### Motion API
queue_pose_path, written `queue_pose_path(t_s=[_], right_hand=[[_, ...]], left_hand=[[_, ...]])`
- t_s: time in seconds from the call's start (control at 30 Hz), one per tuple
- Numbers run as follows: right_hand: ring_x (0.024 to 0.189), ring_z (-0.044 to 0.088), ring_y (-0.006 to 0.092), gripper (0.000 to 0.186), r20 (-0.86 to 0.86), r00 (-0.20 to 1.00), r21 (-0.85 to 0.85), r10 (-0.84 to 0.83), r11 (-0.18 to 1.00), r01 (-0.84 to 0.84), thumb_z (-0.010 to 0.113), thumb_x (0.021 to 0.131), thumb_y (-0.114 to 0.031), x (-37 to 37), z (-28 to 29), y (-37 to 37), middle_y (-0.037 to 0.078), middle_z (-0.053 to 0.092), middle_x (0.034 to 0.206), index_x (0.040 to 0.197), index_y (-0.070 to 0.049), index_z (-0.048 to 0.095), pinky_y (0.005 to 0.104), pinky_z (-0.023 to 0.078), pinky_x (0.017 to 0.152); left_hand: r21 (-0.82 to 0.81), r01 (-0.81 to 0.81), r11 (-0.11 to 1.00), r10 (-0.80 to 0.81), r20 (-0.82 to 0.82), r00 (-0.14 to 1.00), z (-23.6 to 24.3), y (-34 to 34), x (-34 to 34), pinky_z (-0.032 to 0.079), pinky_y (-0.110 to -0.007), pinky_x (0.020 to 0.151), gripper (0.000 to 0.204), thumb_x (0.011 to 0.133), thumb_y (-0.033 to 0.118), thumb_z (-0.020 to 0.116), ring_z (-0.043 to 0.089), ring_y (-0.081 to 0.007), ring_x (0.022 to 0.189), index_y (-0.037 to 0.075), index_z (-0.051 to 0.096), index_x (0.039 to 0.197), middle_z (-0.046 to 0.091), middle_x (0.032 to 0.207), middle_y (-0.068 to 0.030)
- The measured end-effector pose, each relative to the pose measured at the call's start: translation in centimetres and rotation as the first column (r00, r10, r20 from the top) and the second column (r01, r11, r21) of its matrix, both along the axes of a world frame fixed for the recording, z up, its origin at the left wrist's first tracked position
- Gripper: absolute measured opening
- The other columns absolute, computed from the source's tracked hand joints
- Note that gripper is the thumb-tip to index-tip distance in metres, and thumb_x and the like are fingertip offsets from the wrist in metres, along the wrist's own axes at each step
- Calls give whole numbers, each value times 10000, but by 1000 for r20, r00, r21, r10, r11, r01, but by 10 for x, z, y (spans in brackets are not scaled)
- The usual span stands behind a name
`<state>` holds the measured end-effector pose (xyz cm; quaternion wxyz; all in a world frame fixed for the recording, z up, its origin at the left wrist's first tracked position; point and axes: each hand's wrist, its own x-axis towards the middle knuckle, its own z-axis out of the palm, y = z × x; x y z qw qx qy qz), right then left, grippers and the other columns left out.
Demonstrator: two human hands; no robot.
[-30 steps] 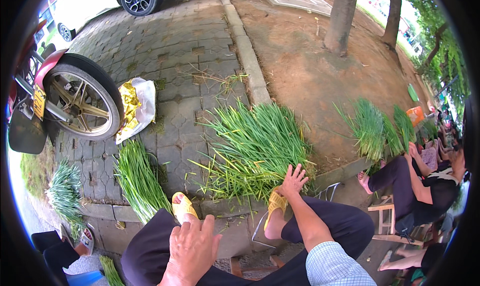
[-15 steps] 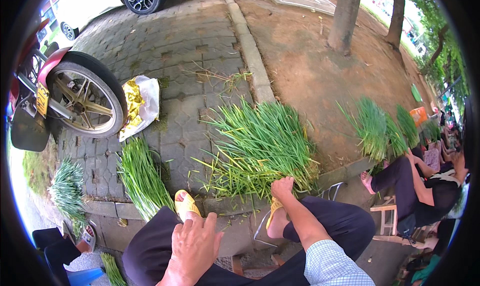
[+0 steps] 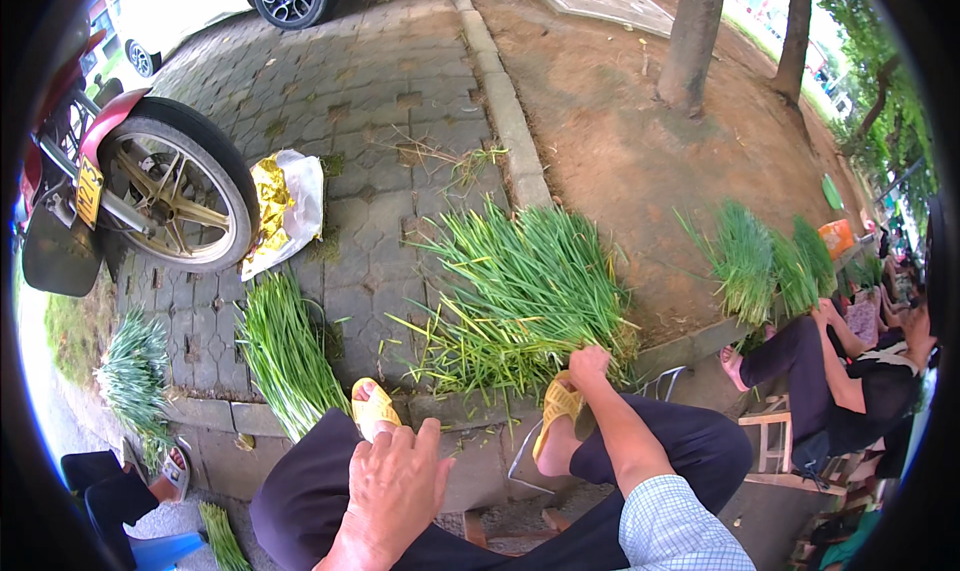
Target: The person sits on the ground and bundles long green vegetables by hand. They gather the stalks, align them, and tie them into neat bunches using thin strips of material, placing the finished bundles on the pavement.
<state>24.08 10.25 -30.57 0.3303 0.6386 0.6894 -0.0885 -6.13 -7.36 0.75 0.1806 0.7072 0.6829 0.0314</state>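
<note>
From my remote feed I see the right hand, spread wide a second ago, now curled at the near edge of the green stalk pile, likely touching it; its grip I can't tell. The left hand hangs loosely open
</note>
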Motion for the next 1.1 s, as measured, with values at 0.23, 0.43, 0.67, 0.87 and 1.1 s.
queue_pose_path(t_s=[0.23,0.43,0.67,0.87,1.1], right_hand=[[1016,633,272,507,-201,937,-138,-284,956,260,713,739,-468,5,15,-8,117,664,1085,1046,-66,675,399,508,823],[959,625,329,358,-507,745,-9,-434,867,499,687,726,-295,-2,25,16,186,640,1055,982,-45,682,435,488,815],[1268,371,316,684,-375,904,486,-208,786,382,710,710,-353,38,29,56,144,460,1321,1279,-68,459,456,336,1011],[1187,443,306,504,-283,912,258,-297,892,371,652,772,-317,46,24,59,140,530,1202,1185,-55,532,465,307,1009],[1046,515,326,318,-368,907,383,-203,856,347,612,786,-256,49,12,51,149,555,1066,1021,-41,608,452,426,887]], left_hand=[[37,11,999,-11,-10,1000,-1,0,1,467,-379,694,341,783,282,673,595,-252,826,67,537,1009,573,809,-80],[-3,-2,1000,2,-5,1000,0,0,3,463,-382,688,339,779,277,673,600,-257,832,67,536,1007,577,810,-86],[18,22,1000,-21,-34,999,0,2,5,452,-370,679,399,768,299,688,589,-248,742,62,552,1059,575,779,-78],[11,39,999,-38,-57,998,3,8,9,444,-370,664,374,775,313,682,582,-250,724,72,540,1023,560,759,-75],[2,20,1000,-20,-48,999,7,10,11,441,-369,659,346,777,311,680,577,-250,711,79,539,993,551,741,-71]])
